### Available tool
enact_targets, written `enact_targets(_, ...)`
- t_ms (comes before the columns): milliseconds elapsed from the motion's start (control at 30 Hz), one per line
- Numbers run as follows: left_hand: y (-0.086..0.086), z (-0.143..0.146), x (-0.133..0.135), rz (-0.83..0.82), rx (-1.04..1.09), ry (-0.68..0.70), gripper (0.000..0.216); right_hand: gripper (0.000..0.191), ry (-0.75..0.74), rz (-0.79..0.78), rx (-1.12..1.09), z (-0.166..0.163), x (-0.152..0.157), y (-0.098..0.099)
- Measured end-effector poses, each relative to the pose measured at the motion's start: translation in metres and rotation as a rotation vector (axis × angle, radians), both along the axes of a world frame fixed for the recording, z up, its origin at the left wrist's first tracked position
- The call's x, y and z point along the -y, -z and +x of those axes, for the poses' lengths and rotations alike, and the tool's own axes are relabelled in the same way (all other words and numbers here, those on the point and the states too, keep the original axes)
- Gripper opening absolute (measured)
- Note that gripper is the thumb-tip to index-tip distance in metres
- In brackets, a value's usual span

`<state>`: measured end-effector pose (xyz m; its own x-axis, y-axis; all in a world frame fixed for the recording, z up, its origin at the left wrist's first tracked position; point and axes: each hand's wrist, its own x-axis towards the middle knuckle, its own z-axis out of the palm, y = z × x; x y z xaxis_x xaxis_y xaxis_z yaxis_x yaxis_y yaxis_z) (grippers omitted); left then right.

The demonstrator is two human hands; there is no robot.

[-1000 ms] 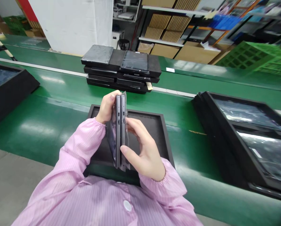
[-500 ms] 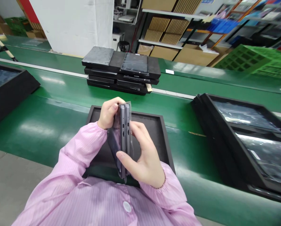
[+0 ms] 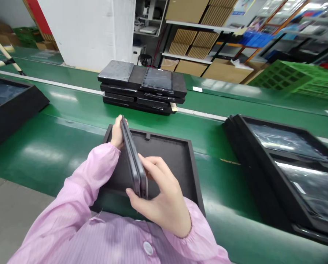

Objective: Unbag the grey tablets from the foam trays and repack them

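Two dark grey tablets point(image 3: 132, 157), pressed face to face, stand on edge between my hands, tilted with their far end leaning left. My left hand point(image 3: 117, 134) is closed around the far end, with part of its fingers hidden behind them. At the near end my right hand point(image 3: 164, 196) is closed on the pair, thumb on the near corner and fingers along the right side. Beneath them lies a black foam tray point(image 3: 169, 163) with a raised rim and a small tab at its far wall.
Behind the tray stands a stack of black foam trays point(image 3: 137, 79) holding wrapped tablets. More trays with film-covered tablets lie at the right point(image 3: 265, 176) and at the left edge point(image 3: 18, 106). A green conveyor belt point(image 3: 78, 135) runs underneath. A green crate point(image 3: 290, 79) sits at the back right.
The two tablets have been turned, so the edge with the ports no longer faces me. Their far end has swung left with my left hand, and my right hand has shifted slightly lower.
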<state>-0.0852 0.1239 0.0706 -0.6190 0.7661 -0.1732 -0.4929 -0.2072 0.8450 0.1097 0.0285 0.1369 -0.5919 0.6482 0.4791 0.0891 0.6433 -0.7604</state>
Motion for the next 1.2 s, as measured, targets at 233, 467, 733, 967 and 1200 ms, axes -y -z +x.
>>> enact_targets(233,-0.051,-0.023,-0.031,0.448,-0.324,-0.125,0.03,0.059,-0.123,-0.137,0.28,0.016,-0.029,0.003)
enact_targets(467,-0.044,-0.015,-0.047,0.563,-0.445,-0.063,0.034,0.028,-0.279,-0.375,0.339,0.004,-0.062,0.013)
enact_targets(733,-0.038,-0.01,-0.058,0.503,-0.5,-0.023,0.044,0.018,-0.107,-0.394,0.296,-0.002,-0.062,0.014)
enact_targets(967,-0.037,-0.008,-0.061,0.494,-0.53,-0.032,0.045,0.017,-0.101,-0.389,0.264,0.0,-0.068,0.016)
enact_targets(1200,-0.044,-0.001,-0.052,0.556,-0.594,-0.006,0.041,0.017,-0.142,-0.372,0.275,0.004,-0.067,0.013)
